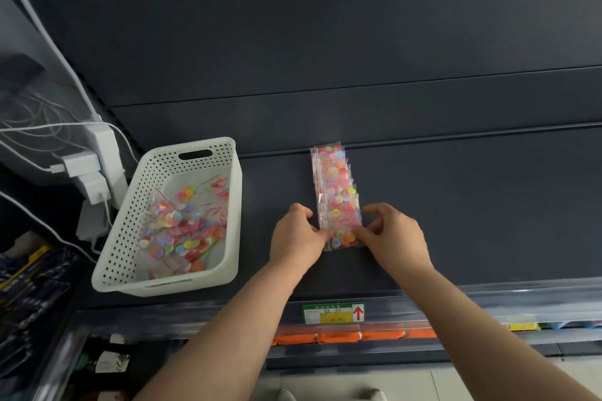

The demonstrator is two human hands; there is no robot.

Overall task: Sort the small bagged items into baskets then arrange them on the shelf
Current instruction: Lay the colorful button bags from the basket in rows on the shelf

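Note:
A row of small clear bags of coloured buttons (335,179) lies overlapping on the dark shelf (456,205), running from the back toward me. The nearest bag (342,238) is pinched at its left edge by my left hand (298,234) and at its right edge by my right hand (395,234). It rests on the shelf at the front end of the row. A white perforated basket (130,205) stands to the left on the same shelf, with several more button bags (185,228) loose inside it.
White chargers and cables (94,166) hang at the far left beside the basket. A green and yellow price tag (332,312) is clipped to the shelf's front rail. Orange packs (342,335) sit on the shelf below. The shelf's right part is bare.

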